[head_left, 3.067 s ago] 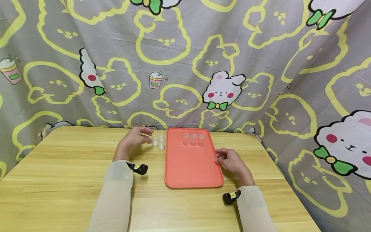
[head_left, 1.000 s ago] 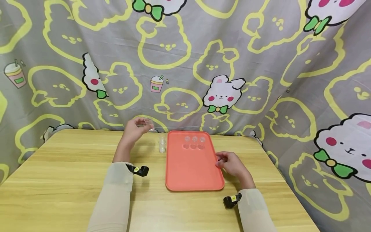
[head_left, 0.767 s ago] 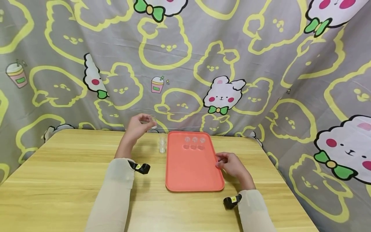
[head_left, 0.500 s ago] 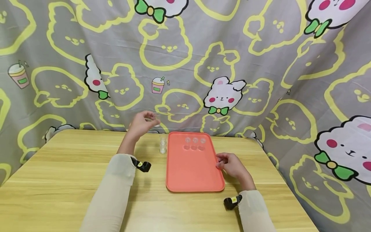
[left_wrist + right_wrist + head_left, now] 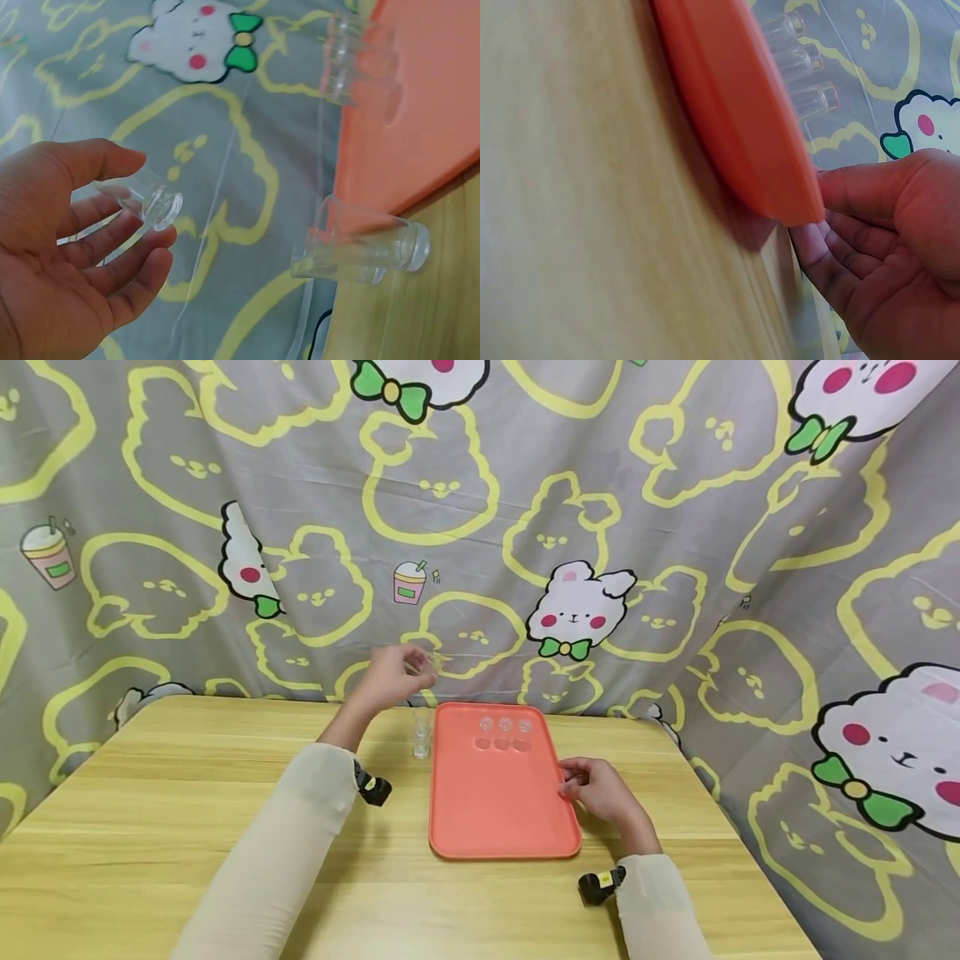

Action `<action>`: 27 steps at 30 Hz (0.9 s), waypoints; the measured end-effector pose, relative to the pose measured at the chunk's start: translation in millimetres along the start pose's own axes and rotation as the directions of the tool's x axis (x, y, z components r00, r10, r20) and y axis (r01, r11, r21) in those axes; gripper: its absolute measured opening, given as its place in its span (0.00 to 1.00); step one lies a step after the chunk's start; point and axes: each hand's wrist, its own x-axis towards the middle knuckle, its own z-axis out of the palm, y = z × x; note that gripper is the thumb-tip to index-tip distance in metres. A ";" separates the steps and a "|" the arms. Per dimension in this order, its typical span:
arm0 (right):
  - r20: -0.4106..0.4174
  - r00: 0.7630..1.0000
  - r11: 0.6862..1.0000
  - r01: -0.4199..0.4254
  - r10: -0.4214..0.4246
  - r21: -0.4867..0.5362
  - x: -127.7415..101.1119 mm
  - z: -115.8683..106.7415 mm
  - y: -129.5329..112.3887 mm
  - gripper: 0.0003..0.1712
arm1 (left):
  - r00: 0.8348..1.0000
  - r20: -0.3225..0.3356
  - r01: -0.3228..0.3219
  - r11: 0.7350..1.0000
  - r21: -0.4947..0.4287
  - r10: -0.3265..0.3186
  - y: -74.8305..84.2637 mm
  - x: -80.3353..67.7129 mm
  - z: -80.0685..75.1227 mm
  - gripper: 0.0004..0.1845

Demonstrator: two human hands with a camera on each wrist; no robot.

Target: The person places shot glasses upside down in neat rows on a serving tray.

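Note:
My left hand (image 5: 393,678) is raised over the table's far edge, left of the tray, and pinches a small clear shot glass (image 5: 159,204) between thumb and fingers. Its thick base points away from the palm in the left wrist view. On the coral-red tray (image 5: 504,802), three clear shot glasses (image 5: 506,725) stand upside down in a row near the far end. My right hand (image 5: 596,785) grips the tray's right rim, the thumb (image 5: 855,187) above and fingers beneath.
Two more clear shot glasses (image 5: 422,743) stand on the wooden table (image 5: 187,802), one behind the other, just beside the tray's left edge. A patterned grey curtain (image 5: 300,485) hangs behind the table and along its right side.
My left hand has picked up a shot glass from the group left of the tray, lifted it and moved right towards the tray. The right hand stays on the rim.

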 end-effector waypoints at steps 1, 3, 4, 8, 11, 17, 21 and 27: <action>0.002 1.000 1.000 0.002 -0.002 -0.001 0.4 0.2 0.5 0.24 | 1.000 0.008 -0.010 1.000 0.015 0.010 2.0 0.5 2.4 0.17; 0.002 1.000 1.000 0.005 -0.005 -0.002 0.9 0.6 0.9 0.24 | 0.999 0.022 -0.025 0.999 0.046 0.024 5.7 1.7 7.6 0.17; 0.002 1.000 1.000 0.006 -0.006 -0.002 1.0 0.6 1.1 0.24 | 0.999 0.028 -0.031 0.998 0.062 0.029 7.5 2.4 10.3 0.17; 0.001 1.000 1.000 0.007 -0.007 -0.004 0.7 0.2 0.5 0.24 | 0.997 0.054 -0.063 0.992 0.109 0.057 13.9 5.3 22.3 0.17; 0.003 1.000 1.000 0.005 -0.005 -0.003 0.2 0.0 0.0 0.24 | 0.993 0.088 -0.085 0.989 0.120 0.074 19.1 7.3 31.3 0.18; 0.008 1.000 1.000 -0.001 0.001 0.012 -0.3 0.1 -0.6 0.24 | 0.984 0.146 -0.120 0.983 0.142 0.099 27.6 12.3 48.7 0.16; 0.011 1.000 1.000 0.002 -0.002 0.025 -0.3 0.2 -1.1 0.24 | 0.976 0.177 -0.158 0.972 0.172 0.128 32.6 14.9 60.2 0.16; 0.006 1.000 1.000 -0.004 0.004 0.014 -1.1 0.1 -2.0 0.23 | 0.956 0.207 -0.250 0.948 0.196 0.209 44.6 13.9 75.4 0.19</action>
